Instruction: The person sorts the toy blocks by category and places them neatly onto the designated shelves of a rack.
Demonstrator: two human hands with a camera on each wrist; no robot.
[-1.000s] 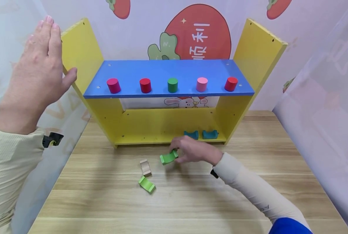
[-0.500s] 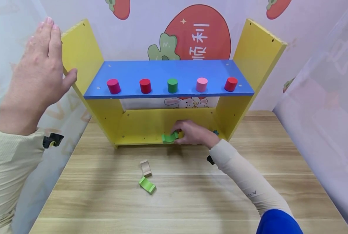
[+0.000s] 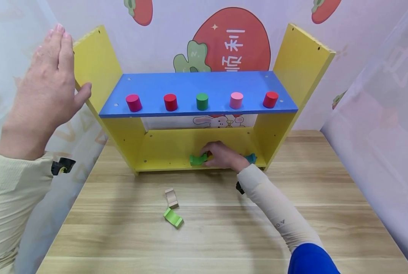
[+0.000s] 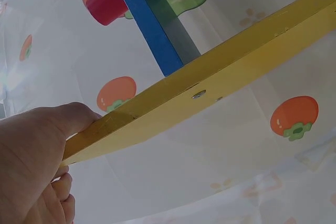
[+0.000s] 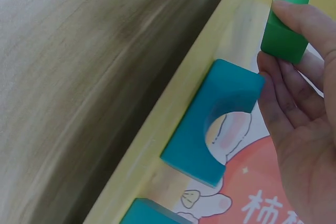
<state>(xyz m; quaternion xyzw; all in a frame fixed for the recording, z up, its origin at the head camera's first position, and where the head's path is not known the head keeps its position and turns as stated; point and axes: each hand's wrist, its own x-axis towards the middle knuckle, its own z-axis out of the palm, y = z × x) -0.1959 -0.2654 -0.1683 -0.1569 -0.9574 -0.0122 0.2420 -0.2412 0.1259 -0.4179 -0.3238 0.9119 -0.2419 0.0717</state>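
In the head view my left hand (image 3: 42, 91) is at the upper left, on the yellow side panel (image 3: 95, 64) of a wooden shelf. The left wrist view shows its thumb on one face of the panel (image 4: 173, 95) and fingers on the other, gripping the edge. My right hand (image 3: 222, 156) pinches a green arch block (image 3: 197, 160) at the front of the lower yellow board (image 3: 166, 146). Thumb and fingers hold one end of this green block (image 5: 283, 38) in the right wrist view. Two teal arch blocks (image 5: 197, 124) stand beside it; the hand partly hides them in the head view.
On the wooden table (image 3: 128, 236) lie a plain wood arch block (image 3: 171, 198) and a light green arch block (image 3: 173, 218). Several coloured cylinders, one a green cylinder (image 3: 202, 102), stand along the blue upper board (image 3: 197, 83). A patterned backdrop hangs behind.
My right hand has carried the green arch block from above the table to the front of the lower yellow board, left of the teal blocks. My left hand has kept its place.
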